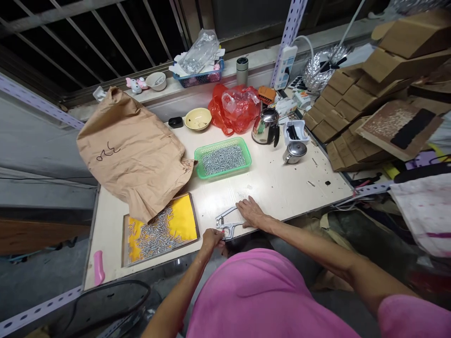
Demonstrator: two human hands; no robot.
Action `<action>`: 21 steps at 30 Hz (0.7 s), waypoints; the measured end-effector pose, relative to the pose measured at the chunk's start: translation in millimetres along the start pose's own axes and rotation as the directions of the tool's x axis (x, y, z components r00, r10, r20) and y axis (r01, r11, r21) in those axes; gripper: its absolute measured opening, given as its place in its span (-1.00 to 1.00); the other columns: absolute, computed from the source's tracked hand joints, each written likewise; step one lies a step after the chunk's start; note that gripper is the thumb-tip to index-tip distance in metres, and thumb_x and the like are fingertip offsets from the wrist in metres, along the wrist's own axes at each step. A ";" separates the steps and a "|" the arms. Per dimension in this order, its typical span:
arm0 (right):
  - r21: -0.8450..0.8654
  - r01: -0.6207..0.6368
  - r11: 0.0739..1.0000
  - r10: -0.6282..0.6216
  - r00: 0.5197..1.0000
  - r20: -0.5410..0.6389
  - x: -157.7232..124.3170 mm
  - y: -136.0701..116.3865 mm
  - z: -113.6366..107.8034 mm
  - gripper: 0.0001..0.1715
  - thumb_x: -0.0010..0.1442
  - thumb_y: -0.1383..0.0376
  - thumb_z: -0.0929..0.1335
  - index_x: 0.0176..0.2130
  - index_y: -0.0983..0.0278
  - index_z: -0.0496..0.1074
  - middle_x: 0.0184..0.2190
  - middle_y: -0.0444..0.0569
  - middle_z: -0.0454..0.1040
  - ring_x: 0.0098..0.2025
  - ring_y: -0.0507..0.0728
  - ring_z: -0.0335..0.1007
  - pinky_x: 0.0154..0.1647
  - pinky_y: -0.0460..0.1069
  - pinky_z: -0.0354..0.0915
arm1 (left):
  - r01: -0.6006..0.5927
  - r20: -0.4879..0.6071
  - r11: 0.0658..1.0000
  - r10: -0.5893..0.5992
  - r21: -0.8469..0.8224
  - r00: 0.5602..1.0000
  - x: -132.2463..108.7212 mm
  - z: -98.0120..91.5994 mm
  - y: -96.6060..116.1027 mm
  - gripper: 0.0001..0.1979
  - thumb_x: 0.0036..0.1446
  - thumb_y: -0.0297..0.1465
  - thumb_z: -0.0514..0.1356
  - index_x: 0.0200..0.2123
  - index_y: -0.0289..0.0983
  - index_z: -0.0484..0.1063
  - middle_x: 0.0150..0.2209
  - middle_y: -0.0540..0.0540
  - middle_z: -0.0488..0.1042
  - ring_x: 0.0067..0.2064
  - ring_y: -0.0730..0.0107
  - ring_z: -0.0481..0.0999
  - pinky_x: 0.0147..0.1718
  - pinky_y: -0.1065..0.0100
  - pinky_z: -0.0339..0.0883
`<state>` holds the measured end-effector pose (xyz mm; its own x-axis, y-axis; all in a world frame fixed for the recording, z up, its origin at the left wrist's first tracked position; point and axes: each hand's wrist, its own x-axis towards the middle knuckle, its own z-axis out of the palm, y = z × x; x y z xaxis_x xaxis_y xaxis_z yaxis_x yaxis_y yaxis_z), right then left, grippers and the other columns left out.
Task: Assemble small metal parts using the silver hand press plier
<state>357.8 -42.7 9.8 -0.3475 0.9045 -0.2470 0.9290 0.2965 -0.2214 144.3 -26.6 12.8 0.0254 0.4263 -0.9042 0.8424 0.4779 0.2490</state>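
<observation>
A metal hand tool (pixel 229 225) with two spread handles lies at the table's front edge. My left hand (pixel 212 240) is closed at the tool's left end, near a small red part. My right hand (pixel 251 212) rests around the ends of the tool's handles, fingers bent; what its fingertips press is hard to make out. Left of my left hand is a shallow tray (pixel 193 216) with a yellow lining and many small metal pieces (pixel 158 237). Beyond the tool sits a green basket (pixel 249 157) full of similar pieces (pixel 223 159).
A large brown paper bag (pixel 137 150) overlaps the tray. Further back are a yellow bowl (pixel 198 119), a red plastic bag (pixel 232 110), a kettle (pixel 265 126) and a metal cup (pixel 295 153). Cardboard boxes (pixel 341 108) are stacked at right; a pink handle (pixel 99 267) lies front left.
</observation>
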 end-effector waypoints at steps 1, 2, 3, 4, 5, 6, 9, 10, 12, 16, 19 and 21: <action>-0.002 -0.004 1.000 0.004 1.000 0.003 0.6 -1.3 1.8 -0.08 -0.19 0.03 0.52 0.05 0.41 0.27 -0.06 0.18 0.34 0.00 0.29 0.19 0.17 0.23 -0.07 | -0.018 -0.023 0.999 0.019 0.036 1.000 -1.0 -0.3 0.1 -0.71 0.20 -0.27 0.12 -0.09 -0.32 0.35 -0.16 -0.10 0.44 -0.22 0.38 0.47 -0.26 0.25 0.42; -0.003 -0.008 1.000 0.008 1.000 0.005 1.3 -2.6 3.8 -0.16 -0.16 0.07 0.52 0.01 0.41 0.29 -0.09 0.16 0.36 -0.02 0.28 0.21 0.16 0.21 -0.05 | -0.039 -0.053 0.996 0.044 0.075 0.998 -3.0 -0.1 0.2 -0.73 0.20 -0.28 0.12 -0.13 -0.34 0.37 -0.20 -0.09 0.45 -0.26 0.39 0.48 -0.28 0.27 0.42; -0.002 -0.011 1.000 0.011 1.000 0.005 2.0 -3.9 5.8 -0.23 -0.14 0.09 0.52 -0.02 0.40 0.31 -0.11 0.13 0.37 -0.04 0.26 0.22 0.16 0.18 -0.03 | -0.064 -0.092 0.991 0.075 0.119 0.993 -6.2 0.6 0.2 -0.75 0.20 -0.29 0.12 -0.19 -0.37 0.40 -0.26 -0.09 0.46 -0.29 0.39 0.48 -0.31 0.29 0.41; -0.001 -0.014 1.000 0.014 1.000 0.004 2.4 -5.0 7.7 -0.29 -0.12 0.11 0.51 -0.05 0.39 0.33 -0.13 0.11 0.38 -0.06 0.24 0.23 0.15 0.17 -0.02 | -0.095 -0.140 0.982 0.119 0.166 0.983 -10.6 1.9 0.6 -0.76 0.20 -0.30 0.11 -0.24 -0.38 0.41 -0.30 -0.09 0.46 -0.30 0.36 0.49 -0.31 0.30 0.39; 0.000 -0.019 1.000 0.019 1.000 0.001 2.4 -6.1 9.2 -0.34 -0.10 0.12 0.51 -0.07 0.38 0.34 -0.14 0.10 0.38 -0.07 0.23 0.23 0.14 0.16 -0.01 | -0.130 -0.192 0.967 0.173 0.217 0.966 -16.0 4.0 1.4 -0.76 0.20 -0.31 0.09 -0.27 -0.40 0.41 -0.31 -0.12 0.46 -0.28 0.32 0.49 -0.30 0.29 0.38; 0.001 -0.025 1.000 0.025 1.000 -0.003 2.0 -7.1 10.3 -0.37 -0.08 0.13 0.50 -0.08 0.37 0.35 -0.15 0.09 0.38 -0.07 0.23 0.23 0.13 0.16 0.01 | -0.171 -0.243 0.947 0.239 0.271 0.940 -21.8 6.6 3.1 -0.76 0.21 -0.33 0.07 -0.27 -0.40 0.41 -0.28 -0.15 0.45 -0.24 0.28 0.49 -0.27 0.28 0.36; 0.005 -0.045 0.999 0.045 0.999 -0.012 -0.3 -10.0 11.1 -0.42 -0.05 0.15 0.49 -0.10 0.37 0.34 -0.16 0.09 0.38 -0.09 0.23 0.23 0.04 0.14 0.10 | -0.308 -0.306 0.844 0.463 0.439 0.832 -35.8 16.1 14.9 -0.78 0.20 -0.40 0.04 -0.13 -0.35 0.36 -0.08 -0.21 0.37 -0.03 0.20 0.39 -0.10 0.24 0.27; 0.005 -0.052 0.999 0.052 0.999 -0.014 -1.0 -11.1 10.9 -0.43 -0.05 0.16 0.49 -0.10 0.37 0.34 -0.17 0.09 0.38 -0.09 0.23 0.23 0.01 0.13 0.12 | -0.353 -0.292 0.797 0.531 0.490 0.795 -37.4 18.8 21.0 -0.77 0.18 -0.43 0.06 -0.09 -0.31 0.34 -0.02 -0.20 0.33 0.02 0.20 0.34 -0.05 0.24 0.24; 0.004 -0.066 0.998 0.066 0.998 -0.016 -2.2 -13.5 10.1 -0.46 -0.03 0.18 0.49 -0.10 0.38 0.35 -0.17 0.09 0.38 -0.10 0.24 0.23 -0.03 0.11 0.15 | -0.428 -0.234 0.697 0.641 0.575 0.731 -34.7 22.1 34.8 -0.67 0.11 -0.48 0.13 -0.02 -0.26 0.29 0.06 -0.16 0.28 0.10 0.20 0.25 0.03 0.22 0.18; 0.008 -0.084 0.996 0.084 0.996 -0.016 -3.6 -18.0 8.8 -0.50 0.02 0.21 0.46 -0.07 0.36 0.34 -0.15 0.09 0.38 -0.10 0.23 0.24 -0.07 0.07 0.17 | -0.486 -0.119 0.541 0.743 0.686 0.659 -15.8 21.8 56.1 -0.46 0.01 -0.56 0.19 0.09 -0.24 0.19 0.07 -0.15 0.28 0.08 0.19 0.23 0.04 0.19 0.16; 0.024 -0.094 0.995 0.095 0.995 -0.009 -5.8 -20.1 8.6 -0.56 0.09 0.24 0.41 -0.05 0.35 0.34 -0.15 0.10 0.38 -0.09 0.21 0.24 -0.10 0.05 0.19 | -0.476 -0.063 0.474 0.755 0.741 0.653 -5.6 20.1 60.1 -0.51 0.03 -0.56 0.17 0.06 -0.25 0.22 -0.03 -0.14 0.34 0.01 0.20 0.27 -0.04 0.22 0.23; 0.039 -0.096 0.995 0.096 0.995 0.001 -8.2 -21.0 8.9 -0.67 0.14 0.28 0.37 -0.09 0.35 0.36 -0.17 0.10 0.39 -0.09 0.20 0.25 -0.11 0.04 0.19 | -0.470 -0.025 0.434 0.754 0.769 0.656 -3.2 19.3 59.3 -0.61 0.05 -0.55 0.16 -0.01 -0.25 0.28 -0.10 -0.13 0.37 -0.02 0.20 0.29 -0.10 0.24 0.26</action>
<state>340.0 -59.0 8.0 -0.2572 0.9286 -0.2676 0.9523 0.1964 -0.2335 204.6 -14.4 23.7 0.6386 0.6594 -0.3966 0.7675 -0.5833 0.2660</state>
